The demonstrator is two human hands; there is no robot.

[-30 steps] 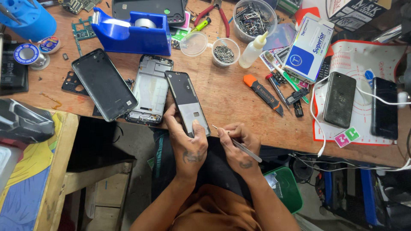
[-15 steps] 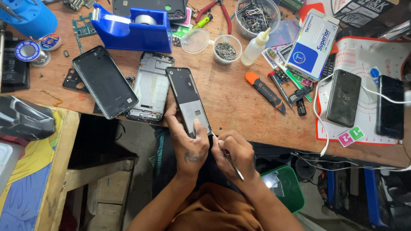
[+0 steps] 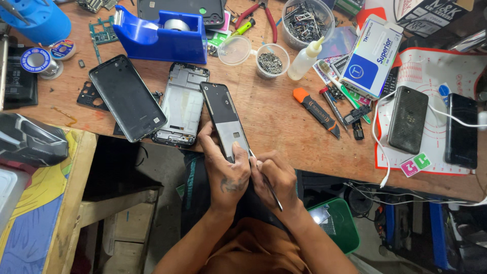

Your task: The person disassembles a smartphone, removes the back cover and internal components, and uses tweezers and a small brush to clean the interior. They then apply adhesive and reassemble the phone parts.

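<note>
My left hand [image 3: 223, 167] grips the near end of a dark phone screen panel [image 3: 223, 116], thumb on its face; the panel's far end rests on the wooden table [image 3: 274, 122]. My right hand [image 3: 274, 177] holds a thin metal tool [image 3: 269, 189] like a pen, its tip at the panel's near right edge beside my left thumb. Both hands sit at the table's front edge, over my lap.
An open phone frame [image 3: 180, 104] and a black back cover [image 3: 127, 96] lie left of the panel. A blue tape dispenser [image 3: 162, 35], small screw cups [image 3: 271, 58], a glue bottle [image 3: 304, 58], an orange knife [image 3: 317, 111], a box [image 3: 370, 56] and two phones [image 3: 408, 119] on a mat surround them.
My right hand has drawn in toward my left, turning the tool from a sideways slant to point its tip at the panel's near edge. The panel stays gripped.
</note>
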